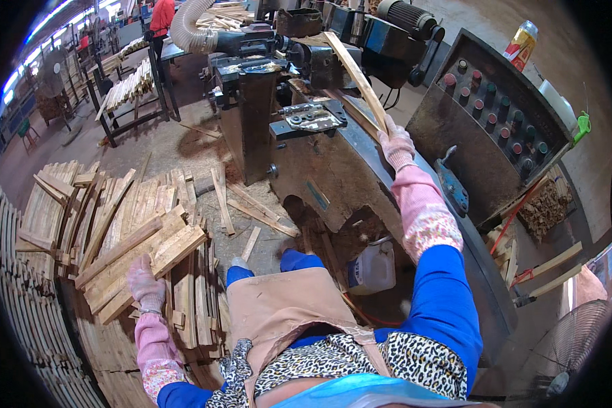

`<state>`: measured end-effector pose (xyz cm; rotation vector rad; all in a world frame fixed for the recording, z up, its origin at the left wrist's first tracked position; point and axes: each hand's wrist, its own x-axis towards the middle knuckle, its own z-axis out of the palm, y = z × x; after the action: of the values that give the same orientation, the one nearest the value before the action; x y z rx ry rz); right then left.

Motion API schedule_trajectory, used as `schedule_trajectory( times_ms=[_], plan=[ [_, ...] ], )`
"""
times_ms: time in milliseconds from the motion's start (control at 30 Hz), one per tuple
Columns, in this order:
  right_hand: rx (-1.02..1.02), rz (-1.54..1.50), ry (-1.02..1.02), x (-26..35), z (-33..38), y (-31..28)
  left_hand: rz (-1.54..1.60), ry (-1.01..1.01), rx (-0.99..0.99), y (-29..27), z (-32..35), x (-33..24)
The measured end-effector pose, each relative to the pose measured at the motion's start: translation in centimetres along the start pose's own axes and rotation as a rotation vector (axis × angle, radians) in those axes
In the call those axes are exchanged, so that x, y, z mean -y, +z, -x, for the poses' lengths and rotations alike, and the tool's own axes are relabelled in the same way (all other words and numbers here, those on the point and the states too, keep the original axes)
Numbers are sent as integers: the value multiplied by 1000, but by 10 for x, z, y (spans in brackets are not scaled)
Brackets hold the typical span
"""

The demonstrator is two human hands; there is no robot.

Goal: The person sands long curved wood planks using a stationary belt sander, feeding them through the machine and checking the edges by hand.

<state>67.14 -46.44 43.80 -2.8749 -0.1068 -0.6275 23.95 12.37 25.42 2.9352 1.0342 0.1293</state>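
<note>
My right hand (pixel 396 144), in a pink knit glove, is shut on a long thin wooden slat (pixel 355 76) that slants up toward the dark metal woodworking machine (pixel 319 160). My left hand (pixel 145 280), also gloved in pink, reaches down to the left and rests on a pile of wooden slats (pixel 132 248); its fingers curl over the end of one slat. A tan apron (pixel 285 306) covers my lap.
Stacked slats (pixel 54 204) lie across the floor at left. A control panel with round buttons (pixel 496 112) is at right, a can (pixel 521 43) on top. A white jug (pixel 372 267) sits under the machine. A grey hose (pixel 187 27) and a person in red (pixel 160 16) are far back.
</note>
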Motion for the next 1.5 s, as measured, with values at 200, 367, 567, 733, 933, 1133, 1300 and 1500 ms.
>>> schedule_trajectory(
  times_ms=[200,367,567,733,933,1133,1300,1500],
  plan=[
    [99,80,-143,-80,142,-57,25,-44,81,-18,10,-2],
    [59,98,29,-143,275,-145,-26,15,-14,6,4,1],
    [-173,-33,-206,-137,216,-102,-76,46,-12,1,3,5],
    [-113,35,-393,-62,87,-35,-43,154,-67,-11,4,2],
    [57,-271,-435,35,37,4,-129,337,-75,-88,-41,-94],
    [316,-186,-991,183,144,-52,75,887,-482,-138,-61,-258],
    [157,-264,-600,67,162,-85,171,767,-560,-159,-71,-289],
    [207,-21,-20,-90,252,-147,128,446,-181,-74,-82,-155]
  ],
)
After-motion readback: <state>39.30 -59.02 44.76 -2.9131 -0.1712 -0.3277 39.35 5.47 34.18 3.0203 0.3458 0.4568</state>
